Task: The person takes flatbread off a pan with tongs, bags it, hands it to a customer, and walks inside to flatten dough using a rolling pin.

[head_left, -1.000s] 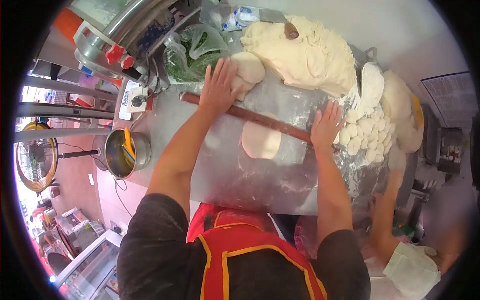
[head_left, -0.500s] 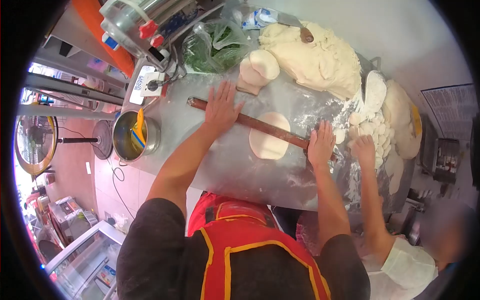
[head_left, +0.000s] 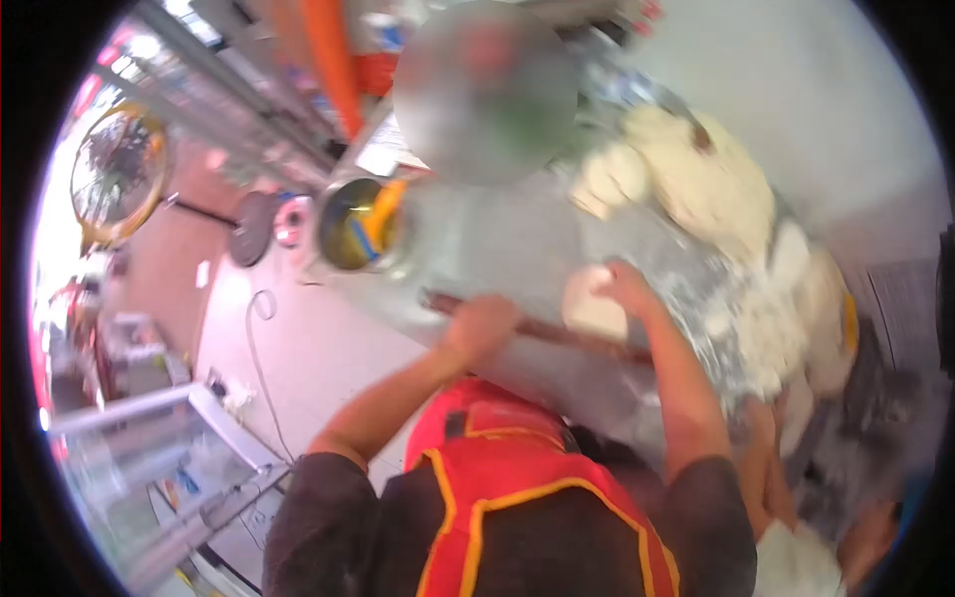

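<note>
My left hand (head_left: 482, 328) is closed around the left part of a wooden rolling pin (head_left: 552, 333), which lies slanted at the near side of the table. Just beyond the pin, partly behind it, is a flat round of dough (head_left: 594, 308). At the far right edge of that round, my right hand (head_left: 629, 287) has its fingers closed on the dough; motion smears the fingertips. Folded dough pieces (head_left: 612, 179) and a big mound of dough (head_left: 711, 184) sit farther back. To the right, small dough pieces (head_left: 766, 343) lie in a floury heap.
A metal pot (head_left: 336, 239) with an orange-handled tool (head_left: 388, 204) stands at the table's left edge. A co-worker's arm (head_left: 764, 458) reaches in at the lower right. On the left are a floor fan (head_left: 119, 174) and a glass-topped case (head_left: 159, 458). The upper middle is blurred out.
Both palms lay flat on the pin; now my left hand grips it closer to me. My right hand has left the pin for the dough's edge. The view has shifted and turned.
</note>
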Demonstrator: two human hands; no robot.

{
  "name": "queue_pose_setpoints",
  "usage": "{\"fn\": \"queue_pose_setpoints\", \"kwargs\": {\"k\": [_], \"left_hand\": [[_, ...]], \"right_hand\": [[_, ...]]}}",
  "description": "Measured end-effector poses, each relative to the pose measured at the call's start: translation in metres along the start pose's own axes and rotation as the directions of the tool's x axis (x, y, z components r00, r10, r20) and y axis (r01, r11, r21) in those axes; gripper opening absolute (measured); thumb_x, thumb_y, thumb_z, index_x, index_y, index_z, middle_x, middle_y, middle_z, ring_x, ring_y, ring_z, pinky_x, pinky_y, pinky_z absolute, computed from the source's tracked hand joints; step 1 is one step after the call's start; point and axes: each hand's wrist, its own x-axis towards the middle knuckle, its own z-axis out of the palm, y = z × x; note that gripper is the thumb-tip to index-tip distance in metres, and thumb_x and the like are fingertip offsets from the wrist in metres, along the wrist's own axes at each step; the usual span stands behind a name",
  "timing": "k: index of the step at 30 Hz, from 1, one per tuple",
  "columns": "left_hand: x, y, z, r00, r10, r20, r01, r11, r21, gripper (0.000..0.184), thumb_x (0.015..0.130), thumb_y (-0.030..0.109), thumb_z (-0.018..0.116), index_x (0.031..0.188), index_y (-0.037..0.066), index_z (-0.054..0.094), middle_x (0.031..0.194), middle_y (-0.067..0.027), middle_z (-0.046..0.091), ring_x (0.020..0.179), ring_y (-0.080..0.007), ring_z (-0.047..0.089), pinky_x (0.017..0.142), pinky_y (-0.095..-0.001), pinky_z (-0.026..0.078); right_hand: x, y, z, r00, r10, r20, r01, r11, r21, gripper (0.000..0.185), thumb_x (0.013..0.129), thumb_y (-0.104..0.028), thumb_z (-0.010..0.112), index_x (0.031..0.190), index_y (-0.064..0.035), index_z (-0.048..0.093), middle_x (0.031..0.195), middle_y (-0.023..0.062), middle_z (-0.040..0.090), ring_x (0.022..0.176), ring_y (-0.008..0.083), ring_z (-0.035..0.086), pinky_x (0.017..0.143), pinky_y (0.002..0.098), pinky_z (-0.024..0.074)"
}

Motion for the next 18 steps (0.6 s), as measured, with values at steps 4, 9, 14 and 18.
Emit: {"fn": "queue_pose_setpoints", "kwargs": {"k": [4, 9, 14, 18], "left_hand": [[-0.039, 0.011, 0.04, 0.988, -0.053, -0.146, 0.051, 0.999, -0.016, 0.012, 0.076, 0.018, 0.059, 0.082, 0.01, 0.066, 0.083, -0.0118, 0.064, 0.082, -0.0286, 0.065, 0.073, -0.042, 0.052], [-0.042, 0.004, 0.048, 0.956, 0.064, -0.286, -0.026, 0.99, 0.137, 0.01, 0.077, 0.019, 0.059, 0.085, 0.016, 0.064, 0.087, -0.0061, 0.065, 0.084, -0.0237, 0.064, 0.072, -0.039, 0.053], [-0.026, -0.007, 0.021, 0.993, -0.065, -0.096, 0.079, 0.986, 0.149, 0.008, 0.075, 0.016, 0.06, 0.076, 0.013, 0.067, 0.077, -0.0108, 0.066, 0.075, -0.0307, 0.065, 0.069, -0.043, 0.053], [-0.037, -0.02, 0.049, 0.92, -0.074, -0.384, 0.083, 0.997, 0.007, 0.041, 0.082, 0.025, 0.064, 0.118, 0.006, 0.058, 0.121, -0.0116, 0.058, 0.124, -0.0292, 0.048, 0.109, -0.0516, 0.028]], "right_hand": [[0.042, -0.069, 0.056, 0.84, -0.372, 0.395, 0.517, 0.771, -0.371, 0.04, 0.069, -0.036, 0.075, 0.1, -0.0105, 0.069, 0.102, 0.0183, 0.067, 0.109, 0.0352, 0.057, 0.092, 0.0455, 0.0461], [0.051, -0.018, 0.061, 0.976, -0.17, -0.133, 0.189, 0.971, 0.146, 0.037, 0.077, -0.029, 0.073, 0.097, 0.0012, 0.065, 0.084, 0.019, 0.066, 0.078, 0.0386, 0.064, 0.074, 0.0432, 0.0521], [-0.097, 0.008, 0.061, 0.932, 0.076, -0.355, -0.038, 0.993, 0.113, 0.031, 0.087, -0.024, 0.065, 0.102, 0.0024, 0.06, 0.088, 0.0176, 0.063, 0.083, 0.0372, 0.061, 0.077, 0.044, 0.0486], [-0.191, 0.022, 0.094, 0.799, -0.076, -0.596, -0.121, 0.951, -0.283, 0.041, 0.095, -0.021, 0.053, 0.13, -0.0019, 0.048, 0.132, 0.0182, 0.052, 0.125, 0.0335, 0.046, 0.109, 0.0519, 0.0279]]}}
